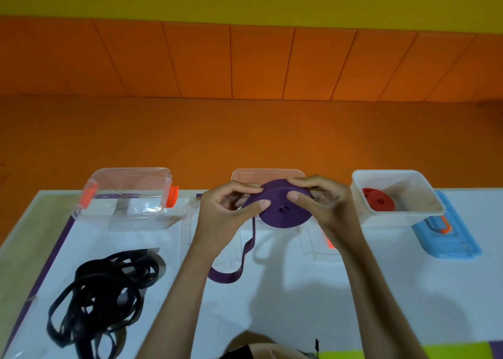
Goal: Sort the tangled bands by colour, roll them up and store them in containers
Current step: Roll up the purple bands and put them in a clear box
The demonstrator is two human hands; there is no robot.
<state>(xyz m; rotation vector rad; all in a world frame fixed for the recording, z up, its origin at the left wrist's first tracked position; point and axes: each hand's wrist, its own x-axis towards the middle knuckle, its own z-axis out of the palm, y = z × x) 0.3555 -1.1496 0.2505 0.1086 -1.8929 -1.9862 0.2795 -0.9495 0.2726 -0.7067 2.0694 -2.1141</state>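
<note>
The white bench (272,304) spreads out beneath both grips. Below and to the left of the left grip (228,211), a loose tangle of black bands (106,301) lies on it. Level with that grip and further left stands a clear container (128,198) with orange clasps. Just right of the right grip (324,206) sits a white container (394,217), with a blue lid (446,233) against its far side. Between the two grips, lifted off the bench, is the purple roll (283,209). Both grips are clamped on it, thumbs pressing its near face and fingers curled over its far rim. Its loose purple tail (239,260) hangs under the left grip down to the bench. A small red roll (378,199) lies inside the white container.
</note>
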